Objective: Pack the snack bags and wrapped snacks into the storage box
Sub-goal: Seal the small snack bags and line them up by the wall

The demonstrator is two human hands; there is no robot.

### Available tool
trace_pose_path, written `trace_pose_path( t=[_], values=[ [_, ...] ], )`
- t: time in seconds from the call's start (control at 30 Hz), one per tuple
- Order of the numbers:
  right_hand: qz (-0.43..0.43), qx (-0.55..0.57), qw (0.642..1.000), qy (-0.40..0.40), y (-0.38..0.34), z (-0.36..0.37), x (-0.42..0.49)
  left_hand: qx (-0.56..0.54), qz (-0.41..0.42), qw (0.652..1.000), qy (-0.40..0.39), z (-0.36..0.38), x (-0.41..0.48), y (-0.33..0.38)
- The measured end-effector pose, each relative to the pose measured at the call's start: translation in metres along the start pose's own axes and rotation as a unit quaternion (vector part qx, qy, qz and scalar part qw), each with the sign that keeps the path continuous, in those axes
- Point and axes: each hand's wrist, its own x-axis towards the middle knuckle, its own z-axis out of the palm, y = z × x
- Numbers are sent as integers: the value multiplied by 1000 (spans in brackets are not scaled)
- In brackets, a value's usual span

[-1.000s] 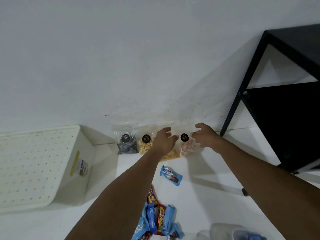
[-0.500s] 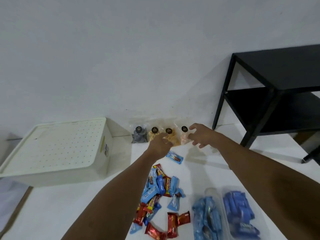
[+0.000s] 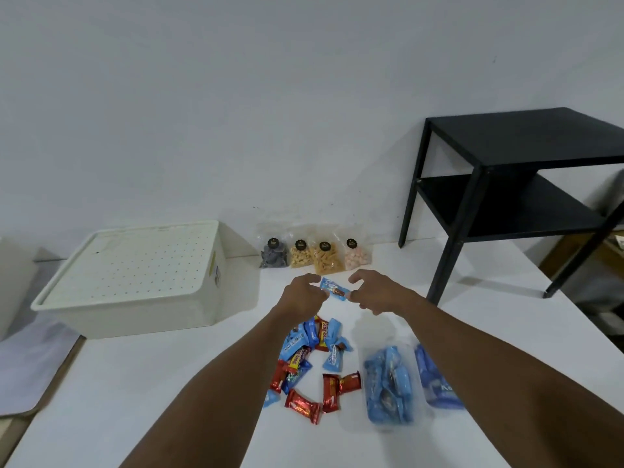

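Note:
A white storage box (image 3: 135, 298) with a dotted lid shut on it stands at the left of the white table. Several small clear snack bags (image 3: 314, 256) lean against the wall. One blue wrapped snack (image 3: 334, 288) lies just in front of them, with my left hand (image 3: 302, 295) and my right hand (image 3: 376, 292) on either side of it. Both hands have loosely curled fingers whose tips are at the wrapper's ends. A pile of red and blue wrapped snacks (image 3: 310, 363) lies under my left forearm.
Two clear packs of blue snacks (image 3: 388, 383) lie at the right front, one partly under my right arm. A black side table (image 3: 506, 184) stands on the tabletop at the right. The table's left edge (image 3: 64, 363) drops off below the box.
Both hands have drawn back from the snack bags at the wall to the single blue wrapped snack. The view has tipped down, showing more of the table.

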Motion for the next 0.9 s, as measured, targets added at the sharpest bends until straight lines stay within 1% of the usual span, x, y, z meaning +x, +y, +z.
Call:
trace_pose_path(
  t=[0.17, 0.37, 0.57, 0.7, 0.9],
  values=[
    [23, 6, 1000, 9, 36, -3, -13, 19, -5, 1000, -12, 32, -8, 1],
    [49, 35, 998, 11, 90, -22, -26, 3, -26, 999, -29, 79, -9, 8],
    [47, 46, 998, 20, 132, -38, -28, 25, -31, 999, -23, 122, -12, 3],
    [51, 40, 998, 9, 147, -32, -26, 35, -50, 998, -12, 137, -17, -10],
    [40, 6, 999, -21, 158, -17, -24, 42, -74, 996, -12, 140, -25, -26]
  ],
)
